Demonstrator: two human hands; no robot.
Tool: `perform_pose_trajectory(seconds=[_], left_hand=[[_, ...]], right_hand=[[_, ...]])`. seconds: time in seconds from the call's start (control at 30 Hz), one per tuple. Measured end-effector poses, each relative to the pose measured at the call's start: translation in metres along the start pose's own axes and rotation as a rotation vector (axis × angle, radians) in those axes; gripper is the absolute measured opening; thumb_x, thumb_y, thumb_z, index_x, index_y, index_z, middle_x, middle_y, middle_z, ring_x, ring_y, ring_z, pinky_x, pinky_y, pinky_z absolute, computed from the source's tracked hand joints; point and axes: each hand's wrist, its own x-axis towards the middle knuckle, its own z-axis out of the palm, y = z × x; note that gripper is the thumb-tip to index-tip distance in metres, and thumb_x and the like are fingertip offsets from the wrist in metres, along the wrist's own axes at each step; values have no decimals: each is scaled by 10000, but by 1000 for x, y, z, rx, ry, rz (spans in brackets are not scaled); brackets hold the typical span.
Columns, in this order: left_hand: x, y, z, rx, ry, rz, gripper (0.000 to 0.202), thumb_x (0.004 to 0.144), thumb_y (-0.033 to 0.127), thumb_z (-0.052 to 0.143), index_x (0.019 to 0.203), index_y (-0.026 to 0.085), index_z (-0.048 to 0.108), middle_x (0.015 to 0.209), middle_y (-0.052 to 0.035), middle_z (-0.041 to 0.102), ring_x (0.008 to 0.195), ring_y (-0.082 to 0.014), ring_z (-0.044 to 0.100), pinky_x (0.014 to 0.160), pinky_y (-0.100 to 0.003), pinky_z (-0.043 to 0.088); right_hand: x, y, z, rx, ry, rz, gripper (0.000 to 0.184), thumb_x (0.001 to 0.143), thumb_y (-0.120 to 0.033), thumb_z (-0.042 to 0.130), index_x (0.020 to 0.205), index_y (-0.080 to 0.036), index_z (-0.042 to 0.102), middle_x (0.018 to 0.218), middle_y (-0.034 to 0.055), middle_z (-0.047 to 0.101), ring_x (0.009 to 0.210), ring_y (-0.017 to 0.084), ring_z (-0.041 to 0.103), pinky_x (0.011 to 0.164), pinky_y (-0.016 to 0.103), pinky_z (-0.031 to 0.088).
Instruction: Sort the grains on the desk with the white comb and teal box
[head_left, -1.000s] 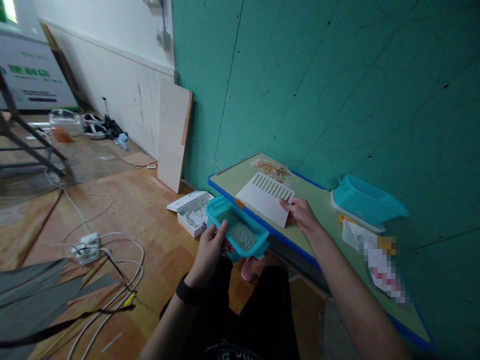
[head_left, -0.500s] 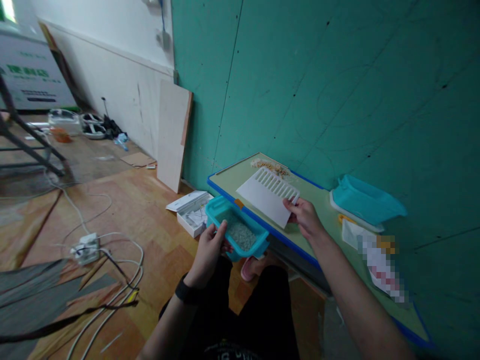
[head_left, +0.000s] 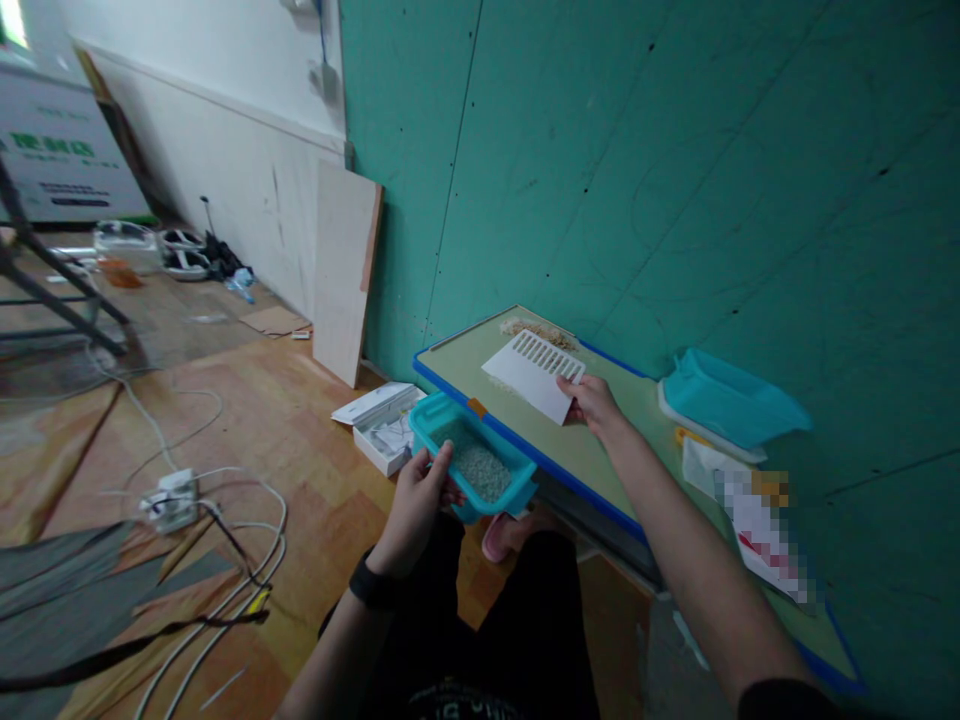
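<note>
My left hand (head_left: 421,492) grips the near rim of a turquoise plastic tray (head_left: 523,492), thumb on top, just below the table's front edge. Grey granules (head_left: 484,472) lie in the bottom of the tray. My right hand (head_left: 590,402) is closed on the right end of a flat white slotted plate (head_left: 529,385), its row of slots pointing toward the wall. The plate is over the pale table top (head_left: 457,345). A pile of tan granules (head_left: 551,334) lies just beyond it, at the far left corner. Whether the plate touches the table I cannot tell.
Along the table's back stands a larger turquoise bin (head_left: 731,400), with a partly blurred white bag (head_left: 757,535) nearer me. The green wall (head_left: 637,180) borders the table. An open white box (head_left: 382,430) and a power strip with cables (head_left: 174,500) are on the floor.
My right hand has moved the slotted plate away from me and slightly left, from near the table's front edge toward the tan pile. The left hand and tray stay nearly still.
</note>
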Motion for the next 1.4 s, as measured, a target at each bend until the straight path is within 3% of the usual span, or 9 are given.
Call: perform_pose_trajectory(seconds=[0.37, 0.7, 1.0, 1.2, 1.4], left_hand=[[2, 0, 1, 6, 19, -17, 595, 663, 740, 803, 775, 208, 561, 448, 25, 614, 371, -133, 585, 388, -200, 444], [1, -1, -2, -4, 10, -30, 578, 680, 723, 807, 794, 207, 572, 460, 31, 617, 387, -133, 595, 408, -204, 467], [2, -3, -2, 4, 16, -21, 578, 691, 730, 794, 775, 219, 537, 448, 30, 613, 375, -135, 592, 396, -200, 460], [1, -3, -2, 3, 11, 0, 547, 731, 704, 783, 778, 215, 541, 452, 37, 613, 380, -126, 597, 394, -183, 448], [1, -3, -2, 16, 5, -11, 568, 704, 726, 786, 762, 224, 527, 454, 32, 616, 382, -134, 601, 387, -189, 451]], right_hand=[[-45, 5, 17, 16, -164, 29, 361, 612, -455, 862, 756, -205, 644, 629, 35, 703, 534, 223, 654, 470, 339, 551], [-51, 9, 13, 123, -64, -21, 461, 537, -484, 915, 794, -198, 661, 694, 54, 737, 617, 262, 697, 509, 359, 553], [-66, 9, 21, 167, -92, -111, 593, 405, -587, 962, 743, -178, 696, 674, 41, 730, 615, 220, 668, 611, 350, 558], [-65, 11, 19, 185, -30, -157, 641, 370, -635, 957, 738, -175, 705, 694, 37, 733, 645, 215, 663, 627, 344, 541], [-66, 13, 19, 178, -55, -166, 636, 379, -636, 960, 738, -174, 711, 689, 29, 726, 630, 200, 645, 613, 331, 527]])
